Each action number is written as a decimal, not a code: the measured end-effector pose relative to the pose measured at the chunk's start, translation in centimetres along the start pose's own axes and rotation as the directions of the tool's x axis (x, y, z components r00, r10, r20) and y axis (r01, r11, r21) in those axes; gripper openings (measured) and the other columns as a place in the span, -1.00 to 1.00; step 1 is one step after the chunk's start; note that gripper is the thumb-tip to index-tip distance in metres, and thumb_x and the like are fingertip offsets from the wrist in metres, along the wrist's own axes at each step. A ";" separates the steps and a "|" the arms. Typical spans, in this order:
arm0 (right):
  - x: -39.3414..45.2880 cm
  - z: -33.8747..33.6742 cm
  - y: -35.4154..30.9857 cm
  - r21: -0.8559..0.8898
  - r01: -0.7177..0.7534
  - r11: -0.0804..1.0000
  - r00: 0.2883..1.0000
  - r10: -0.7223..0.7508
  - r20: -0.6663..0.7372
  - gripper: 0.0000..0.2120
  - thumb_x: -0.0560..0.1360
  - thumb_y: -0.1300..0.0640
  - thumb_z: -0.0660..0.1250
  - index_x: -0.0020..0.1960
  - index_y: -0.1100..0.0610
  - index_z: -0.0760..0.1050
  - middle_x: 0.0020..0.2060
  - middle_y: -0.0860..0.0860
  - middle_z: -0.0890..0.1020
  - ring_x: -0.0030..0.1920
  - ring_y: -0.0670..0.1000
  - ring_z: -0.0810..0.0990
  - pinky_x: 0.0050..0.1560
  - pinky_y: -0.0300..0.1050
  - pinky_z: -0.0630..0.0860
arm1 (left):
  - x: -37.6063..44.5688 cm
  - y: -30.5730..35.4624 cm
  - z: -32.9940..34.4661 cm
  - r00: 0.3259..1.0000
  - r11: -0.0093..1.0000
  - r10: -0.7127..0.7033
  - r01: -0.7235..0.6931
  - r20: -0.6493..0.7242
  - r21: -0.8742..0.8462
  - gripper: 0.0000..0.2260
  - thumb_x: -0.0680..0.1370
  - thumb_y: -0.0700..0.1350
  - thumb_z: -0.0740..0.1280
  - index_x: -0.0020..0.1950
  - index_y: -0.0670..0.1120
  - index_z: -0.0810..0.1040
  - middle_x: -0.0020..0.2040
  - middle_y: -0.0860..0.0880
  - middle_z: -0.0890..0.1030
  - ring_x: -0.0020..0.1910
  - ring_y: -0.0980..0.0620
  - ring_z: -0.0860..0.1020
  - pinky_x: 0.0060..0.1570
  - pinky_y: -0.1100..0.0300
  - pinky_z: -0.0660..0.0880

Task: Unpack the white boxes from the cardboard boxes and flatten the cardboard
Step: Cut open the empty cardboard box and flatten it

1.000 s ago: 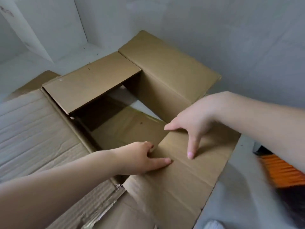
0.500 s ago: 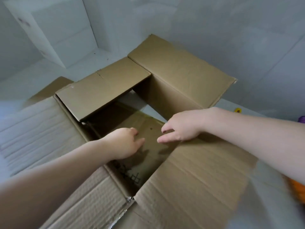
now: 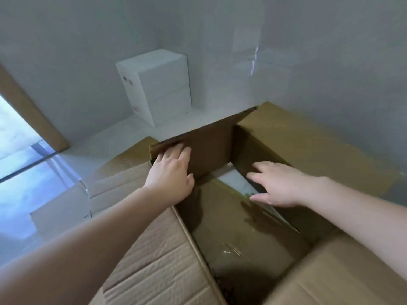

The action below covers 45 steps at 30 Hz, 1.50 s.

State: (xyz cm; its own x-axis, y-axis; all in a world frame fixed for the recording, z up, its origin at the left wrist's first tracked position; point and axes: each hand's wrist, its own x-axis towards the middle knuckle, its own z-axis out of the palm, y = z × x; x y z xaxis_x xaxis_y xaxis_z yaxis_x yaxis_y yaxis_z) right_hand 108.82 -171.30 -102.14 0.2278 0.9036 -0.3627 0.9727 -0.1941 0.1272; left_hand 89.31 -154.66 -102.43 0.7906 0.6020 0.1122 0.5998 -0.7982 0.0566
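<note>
While you lean over the open cardboard box (image 3: 253,243), start at the far left: a brown door frame (image 3: 28,111) stands beside pale floor (image 3: 39,194), and flattened cardboard (image 3: 123,179) lies there, just left of the box.

Your left hand (image 3: 170,172) comes next. Its fingers are straight and spread, pressing flat on the inner face of the far flap (image 3: 211,148), which stands nearly upright; nothing is pinched.

Behind that flap, in the corner of the grey walls, sit two white boxes (image 3: 158,86) stacked one on the other, already out and well apart from both hands. No white box shows inside the cardboard box, so the unpacking of this one looks done and you appear to be on the flattening.

Below the hands, the bottom flaps have parted and a wedge of white floor shows through the gap (image 3: 233,181). Bits of clear tape glint on the near bottom flap.

Your right hand (image 3: 277,186) is relaxed, fingers loosely spread, hovering at the gap's right edge. I cannot tell whether it touches the right wall (image 3: 259,155).

What the next move likely turns on: the gap runs from the far corner toward you, slanting right, and it lies between your hands, nearer the right. That hand is better placed to push the bottom flap through.
</note>
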 end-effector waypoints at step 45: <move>2.5 0.1 11.6 0.188 -0.567 0.802 0.814 0.580 -0.019 -0.25 0.51 -0.37 -0.02 0.56 -0.02 -0.03 0.55 0.15 -0.11 0.52 0.25 -0.06 0.48 0.22 0.04 | -2.4 -14.5 0.3 0.664 0.672 -0.713 0.739 0.225 -0.050 -0.43 0.46 0.38 0.14 0.16 -0.06 0.49 0.03 -0.07 0.48 -0.09 0.00 0.44 -0.08 0.14 0.42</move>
State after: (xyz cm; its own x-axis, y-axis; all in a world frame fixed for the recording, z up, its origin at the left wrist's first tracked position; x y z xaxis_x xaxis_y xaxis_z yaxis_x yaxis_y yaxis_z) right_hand 120.64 -171.35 -101.63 0.7488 0.6305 -0.2042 0.6594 -0.7397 0.1340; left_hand 78.74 -144.52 -103.81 0.1249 0.9740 -0.1891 0.9810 -0.0926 0.1707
